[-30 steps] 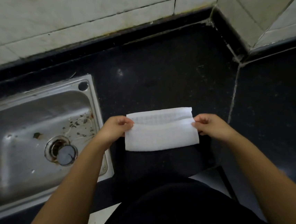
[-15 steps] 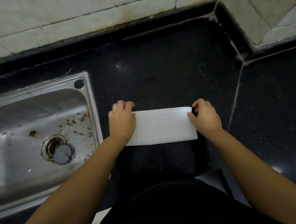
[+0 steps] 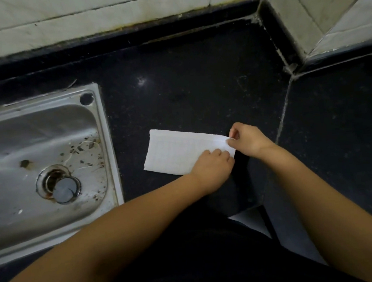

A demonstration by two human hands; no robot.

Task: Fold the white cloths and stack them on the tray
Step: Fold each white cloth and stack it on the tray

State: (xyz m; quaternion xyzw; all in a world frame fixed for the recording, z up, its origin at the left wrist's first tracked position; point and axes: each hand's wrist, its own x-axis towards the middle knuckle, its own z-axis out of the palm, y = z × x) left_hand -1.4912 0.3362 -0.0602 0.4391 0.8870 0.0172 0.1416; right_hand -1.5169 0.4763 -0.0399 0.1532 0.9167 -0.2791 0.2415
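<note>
A steel sink (image 3: 45, 154) sat at nine o'clock, its drain (image 3: 60, 187) flecked with debris; on the black counter (image 3: 186, 84) just right of it lay the folded white cloth (image 3: 177, 153), a strip running from nine to three; the left hand (image 3: 212, 167) pinched its near right corner with curled fingers; at three o'clock the right hand (image 3: 248, 140) pinched the far right corner; the hands were nearly touching; pale wall tiles (image 3: 100, 19) ran along twelve o'clock.
</note>
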